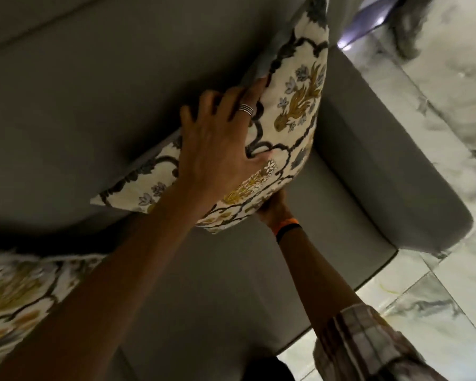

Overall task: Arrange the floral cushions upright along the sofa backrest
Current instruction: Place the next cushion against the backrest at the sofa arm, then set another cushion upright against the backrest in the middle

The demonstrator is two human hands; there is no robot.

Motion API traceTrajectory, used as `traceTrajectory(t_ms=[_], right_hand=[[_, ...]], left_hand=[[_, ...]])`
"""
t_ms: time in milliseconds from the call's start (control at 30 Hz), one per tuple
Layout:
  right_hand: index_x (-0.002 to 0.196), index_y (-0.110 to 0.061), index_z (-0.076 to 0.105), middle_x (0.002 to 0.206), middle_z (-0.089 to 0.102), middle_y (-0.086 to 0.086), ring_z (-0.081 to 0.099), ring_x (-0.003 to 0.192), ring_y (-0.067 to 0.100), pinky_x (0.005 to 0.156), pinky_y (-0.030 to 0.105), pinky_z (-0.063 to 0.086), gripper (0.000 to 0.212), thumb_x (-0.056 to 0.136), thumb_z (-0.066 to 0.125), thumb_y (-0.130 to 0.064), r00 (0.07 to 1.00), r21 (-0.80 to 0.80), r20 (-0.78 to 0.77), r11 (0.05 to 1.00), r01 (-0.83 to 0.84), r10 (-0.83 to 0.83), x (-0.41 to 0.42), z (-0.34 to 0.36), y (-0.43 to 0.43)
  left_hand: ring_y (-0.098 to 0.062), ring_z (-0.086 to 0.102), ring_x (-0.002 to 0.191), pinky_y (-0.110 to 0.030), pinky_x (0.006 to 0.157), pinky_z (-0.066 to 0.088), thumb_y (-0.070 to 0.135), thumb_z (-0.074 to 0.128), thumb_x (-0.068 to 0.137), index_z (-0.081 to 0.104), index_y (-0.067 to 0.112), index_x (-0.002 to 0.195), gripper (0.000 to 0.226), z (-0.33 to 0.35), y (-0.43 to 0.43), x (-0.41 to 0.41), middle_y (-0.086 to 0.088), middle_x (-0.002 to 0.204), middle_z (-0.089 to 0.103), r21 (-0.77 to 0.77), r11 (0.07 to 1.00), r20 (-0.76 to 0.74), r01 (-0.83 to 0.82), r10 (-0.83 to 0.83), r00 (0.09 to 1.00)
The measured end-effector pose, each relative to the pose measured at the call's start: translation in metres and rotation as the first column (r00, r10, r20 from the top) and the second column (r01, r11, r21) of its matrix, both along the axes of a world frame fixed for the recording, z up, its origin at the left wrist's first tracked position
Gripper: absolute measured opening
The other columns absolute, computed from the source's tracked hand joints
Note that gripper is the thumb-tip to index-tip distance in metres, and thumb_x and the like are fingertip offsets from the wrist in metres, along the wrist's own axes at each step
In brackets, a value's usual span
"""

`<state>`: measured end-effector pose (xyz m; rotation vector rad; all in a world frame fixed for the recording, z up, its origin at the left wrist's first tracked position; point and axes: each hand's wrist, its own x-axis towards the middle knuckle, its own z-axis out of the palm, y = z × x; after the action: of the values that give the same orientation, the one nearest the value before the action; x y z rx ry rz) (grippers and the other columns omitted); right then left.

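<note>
Two hands work one floral cushion (291,111) at the corner of a grey sofa; left hand (220,144) lies flat on the cushion's printed face, fingers (248,97) spread wide and pressing, not curled round anything; a banded ring (245,109) sits on one finger; beyond the fingertips the cushion's upper edge leans against the sofa backrest (107,86); cushion stands tilted, one corner high by the armrest (390,171), the opposite corner low and to the left of the left wrist.

Right hand (272,206) comes in under the cushion's lower edge; its fingers are hidden beneath the fabric, so their spread cannot be told, though the hand appears to support the cushion from below; orange and black wristbands (286,228) circle the wrist; a checked sleeve (368,345) covers the forearm nearer the camera.

Below the right hand lies the seat cushion (327,202), pale grey; second floral cushion (22,292), blurred, sits at the near left, under the left forearm and well apart from both sets of fingers; marble-patterned floor (437,105) shows past the armrest.
</note>
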<state>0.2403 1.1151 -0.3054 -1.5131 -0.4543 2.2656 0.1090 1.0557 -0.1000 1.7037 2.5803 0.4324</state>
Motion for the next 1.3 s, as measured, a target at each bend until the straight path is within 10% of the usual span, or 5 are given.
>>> traceTrajectory(t_ms=[467, 567, 667, 1000, 1300], right_hand=[[0.150, -0.015, 0.048, 0.154, 0.050, 0.015, 0.049, 0.139, 0.036, 0.115, 0.053, 0.040, 0.076, 0.098, 0.027, -0.066, 0.992, -0.131, -0.069, 0.986, 0.098, -0.108, -0.004, -0.032, 0.057], [0.152, -0.014, 0.045, 0.136, 0.061, 0.009, 0.071, 0.099, 0.021, 0.089, 0.041, 0.057, 0.084, 0.097, 0.018, -0.072, 0.995, -0.068, 0.066, 0.995, 0.074, -0.070, 0.003, -0.032, 0.036], [0.148, -0.015, 0.049, 0.137, 0.061, 0.013, 0.063, 0.115, 0.030, 0.093, 0.040, 0.052, 0.079, 0.099, 0.019, -0.069, 0.964, -0.076, 0.258, 0.996, -0.045, 0.063, 0.017, -0.030, -0.006], [0.094, -0.015, 0.053, 0.089, 0.051, 0.007, 0.044, 0.066, 0.009, 0.053, 0.017, 0.040, 0.029, 0.094, 0.046, -0.043, 0.792, 0.024, 0.406, 0.860, -0.509, 0.457, 0.030, -0.021, -0.269], [0.101, -0.014, 0.063, 0.094, 0.061, 0.008, 0.056, 0.078, 0.016, 0.068, 0.029, 0.046, 0.047, 0.089, 0.039, -0.052, 0.513, 0.064, 0.441, 0.544, -0.836, 0.736, -0.018, 0.026, -0.558]], left_hand=[[-0.038, 0.033, 0.139, -0.058, 0.109, 0.031, 0.065, 0.067, 0.078, 0.014, 0.024, 0.158, 0.104, -0.032, 0.109, 0.011, -0.013, 0.157, 0.033, -0.193, 0.977, -0.079, 0.088, -0.104, 0.991], [-0.041, 0.029, 0.142, -0.060, 0.109, 0.031, 0.073, 0.068, 0.072, 0.001, 0.028, 0.158, 0.118, -0.023, 0.093, 0.014, -0.018, 0.161, 0.022, -0.236, 0.971, -0.131, 0.039, -0.072, 0.989], [-0.043, 0.026, 0.144, -0.064, 0.108, 0.031, 0.076, 0.069, 0.068, 0.000, 0.031, 0.158, 0.122, -0.011, 0.057, 0.016, -0.020, 0.162, 0.018, -0.257, 0.966, -0.151, -0.017, -0.023, 0.988], [-0.041, 0.015, 0.151, -0.066, 0.119, 0.012, 0.063, 0.070, 0.074, 0.014, 0.021, 0.159, 0.110, -0.031, -0.219, 0.012, -0.019, 0.162, 0.023, -0.091, 0.990, -0.145, -0.111, 0.097, 0.985], [-0.039, 0.046, 0.134, -0.059, 0.104, 0.043, 0.046, 0.082, 0.070, 0.032, 0.018, 0.151, 0.099, -0.102, -0.640, 0.020, -0.018, 0.147, 0.049, -0.365, 0.888, 0.143, -0.281, 0.352, 0.925]])
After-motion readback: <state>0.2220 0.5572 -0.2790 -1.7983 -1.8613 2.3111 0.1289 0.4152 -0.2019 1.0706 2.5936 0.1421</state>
